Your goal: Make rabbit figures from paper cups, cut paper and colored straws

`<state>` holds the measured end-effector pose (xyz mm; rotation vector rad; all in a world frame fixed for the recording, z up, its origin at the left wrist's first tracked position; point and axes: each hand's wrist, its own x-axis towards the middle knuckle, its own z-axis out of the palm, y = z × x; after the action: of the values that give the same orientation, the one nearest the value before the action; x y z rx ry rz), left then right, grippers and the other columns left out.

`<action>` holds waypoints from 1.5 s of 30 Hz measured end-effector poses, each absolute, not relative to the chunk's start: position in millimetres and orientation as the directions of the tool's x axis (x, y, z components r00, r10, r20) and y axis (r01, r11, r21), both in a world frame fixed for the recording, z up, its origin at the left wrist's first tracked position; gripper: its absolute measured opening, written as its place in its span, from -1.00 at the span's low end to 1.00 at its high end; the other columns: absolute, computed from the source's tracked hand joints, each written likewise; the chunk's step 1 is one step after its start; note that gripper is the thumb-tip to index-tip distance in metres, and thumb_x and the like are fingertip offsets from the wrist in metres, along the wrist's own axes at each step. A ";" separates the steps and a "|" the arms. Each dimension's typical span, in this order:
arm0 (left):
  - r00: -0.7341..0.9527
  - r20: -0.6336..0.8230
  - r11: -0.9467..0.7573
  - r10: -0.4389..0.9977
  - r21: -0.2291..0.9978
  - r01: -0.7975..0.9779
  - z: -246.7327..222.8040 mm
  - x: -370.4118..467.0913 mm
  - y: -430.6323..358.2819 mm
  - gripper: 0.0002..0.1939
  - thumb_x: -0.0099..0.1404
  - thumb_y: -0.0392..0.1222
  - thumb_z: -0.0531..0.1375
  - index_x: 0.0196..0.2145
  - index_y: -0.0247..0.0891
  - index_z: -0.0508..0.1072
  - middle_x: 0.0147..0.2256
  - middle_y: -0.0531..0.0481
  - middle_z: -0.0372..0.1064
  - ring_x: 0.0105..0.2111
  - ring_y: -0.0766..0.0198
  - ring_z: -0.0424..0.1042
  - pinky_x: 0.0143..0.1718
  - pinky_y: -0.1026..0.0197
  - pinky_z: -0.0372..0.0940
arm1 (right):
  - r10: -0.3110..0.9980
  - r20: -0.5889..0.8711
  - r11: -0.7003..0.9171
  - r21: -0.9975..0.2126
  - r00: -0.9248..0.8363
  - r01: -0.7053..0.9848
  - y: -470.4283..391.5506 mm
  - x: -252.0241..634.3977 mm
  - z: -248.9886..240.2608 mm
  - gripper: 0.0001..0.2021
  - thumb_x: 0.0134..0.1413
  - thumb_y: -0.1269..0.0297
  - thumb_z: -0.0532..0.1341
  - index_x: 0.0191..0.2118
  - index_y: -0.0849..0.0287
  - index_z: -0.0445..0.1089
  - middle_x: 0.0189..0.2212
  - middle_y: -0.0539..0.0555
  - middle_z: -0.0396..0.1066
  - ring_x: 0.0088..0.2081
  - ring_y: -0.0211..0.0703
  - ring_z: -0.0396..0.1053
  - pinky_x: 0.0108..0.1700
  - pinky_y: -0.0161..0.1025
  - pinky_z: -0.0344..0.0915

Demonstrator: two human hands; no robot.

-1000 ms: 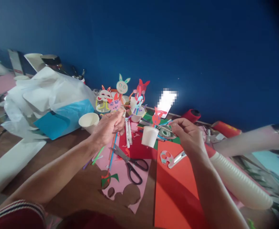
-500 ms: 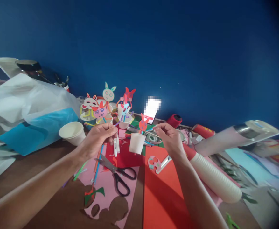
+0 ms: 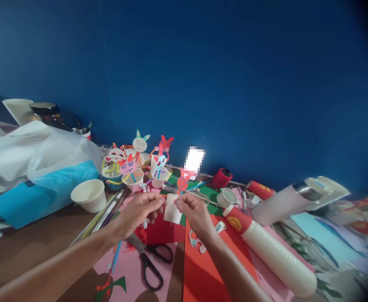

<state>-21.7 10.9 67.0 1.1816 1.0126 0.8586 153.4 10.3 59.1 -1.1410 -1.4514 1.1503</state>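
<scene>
Nearest, a green scrap (image 3: 120, 285) is seen on cut pink paper (image 3: 133, 270), across which black-handled scissors (image 3: 145, 253) are laid; to the right an orange sheet (image 3: 198, 283) is spread. Beyond these, the left hand (image 3: 142, 212) and the right hand (image 3: 194, 212) are raised near each other, thumb and fingers pinched on each; whether anything is gripped in either cannot be told. A white paper cup (image 3: 170, 214) is seen between the fingertips, its right edge partly covered by the right hand; contact cannot be made out. Above its rim a red rabbit-eared figure (image 3: 182, 183) is shown. Farther left, paper figures (image 3: 127, 167) are stood in white cups (image 3: 138, 181), backed by the blue wall (image 3: 184, 75).
</scene>
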 end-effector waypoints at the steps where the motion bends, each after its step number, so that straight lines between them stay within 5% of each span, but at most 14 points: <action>1: 0.346 -0.163 0.176 0.924 0.984 -0.007 69.3 -18.1 11.8 -0.81 0.14 -0.10 0.09 -0.43 -0.26 0.41 -0.57 0.10 0.29 -0.64 0.41 0.23 -0.63 0.35 0.08 | 0.984 0.108 0.124 -0.986 -0.143 0.113 9.6 152.4 58.9 -0.84 -0.03 0.24 0.15 -0.51 0.19 0.32 -0.64 -0.08 0.18 -0.57 -0.32 0.11 -0.52 -0.37 0.05; 18: 0.383 -0.087 0.006 0.919 0.978 0.208 69.3 -9.6 26.5 -0.90 0.04 -0.25 0.10 -0.58 -0.25 0.37 -0.70 0.16 0.19 -0.68 0.40 0.14 -0.66 0.36 0.01 | 0.983 0.104 0.138 -0.965 -0.154 0.224 7.5 145.9 58.5 -0.86 -0.04 0.32 0.13 -0.55 0.20 0.29 -0.65 -0.09 0.17 -0.58 -0.33 0.09 -0.53 -0.39 0.04; 32: 0.439 -0.025 -0.095 0.898 0.963 0.250 64.4 -15.8 21.6 -0.90 0.05 -0.27 0.09 -0.58 -0.26 0.34 -0.67 0.16 0.13 -0.64 0.39 0.13 -0.62 0.34 -0.02 | 0.943 0.290 0.332 -0.832 -0.162 0.445 -2.4 144.9 63.4 -0.87 -0.06 0.44 0.10 -0.56 0.18 0.28 -0.60 -0.07 0.23 -0.51 -0.28 0.18 -0.44 -0.35 0.10; 39: 0.329 -0.150 0.169 0.932 0.985 -0.028 68.0 -17.6 25.2 -0.85 0.08 -0.13 0.14 -0.49 -0.29 0.36 -0.58 0.08 0.30 -0.64 0.39 0.20 -0.60 0.32 0.09 | 0.977 0.210 0.194 -0.939 0.025 0.283 21.4 186.6 72.2 -0.85 0.02 0.26 0.11 -0.46 0.21 0.29 -0.63 -0.08 0.16 -0.57 -0.32 0.09 -0.53 -0.39 0.06; 45: 0.285 -0.208 0.242 0.936 0.966 -0.091 63.8 -17.2 27.9 -0.81 0.08 -0.11 0.17 -0.43 -0.31 0.41 -0.57 0.08 0.32 -0.65 0.42 0.22 -0.58 0.34 0.11 | 0.981 0.193 0.187 -0.946 -0.003 0.264 34.5 185.3 57.7 -0.85 0.00 0.27 0.12 -0.44 0.23 0.35 -0.61 -0.06 0.23 -0.56 -0.32 0.14 -0.52 -0.39 0.08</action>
<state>-17.2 27.9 63.8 1.0718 1.0190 0.9003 185.3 34.5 57.7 -1.2613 -1.4675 0.9101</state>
